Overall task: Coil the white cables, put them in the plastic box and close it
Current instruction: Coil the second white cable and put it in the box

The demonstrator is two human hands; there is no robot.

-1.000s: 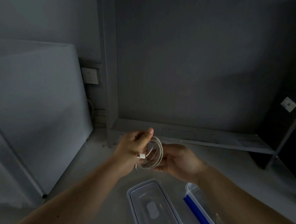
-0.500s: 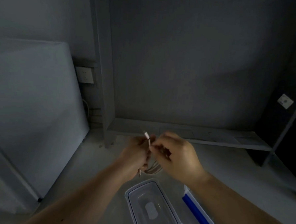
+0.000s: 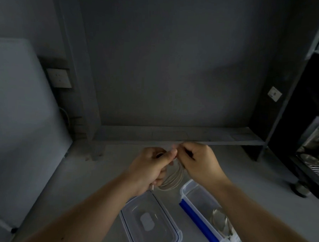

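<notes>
A coiled white cable (image 3: 172, 179) hangs in loops between my two hands above the grey table. My left hand (image 3: 150, 166) grips the coil from the left, with one plug end sticking out below its fingers. My right hand (image 3: 199, 161) pinches the cable's other end at the top of the coil, touching the left thumb. Below them lies the clear plastic lid (image 3: 149, 222), flat on the table. To its right stands the open plastic box (image 3: 186, 192) with a blue clip on its near side, and a pale coiled cable inside it (image 3: 220, 222).
A low grey shelf (image 3: 172, 135) runs along the wall behind my hands. A dark rack (image 3: 312, 147) with metal items stands at the right. A white board (image 3: 16, 122) leans at the left, beside a wall socket (image 3: 60, 77).
My right hand went from under the coil up to its top and now pinches the loose end there. The view shifted right, showing more of the box.
</notes>
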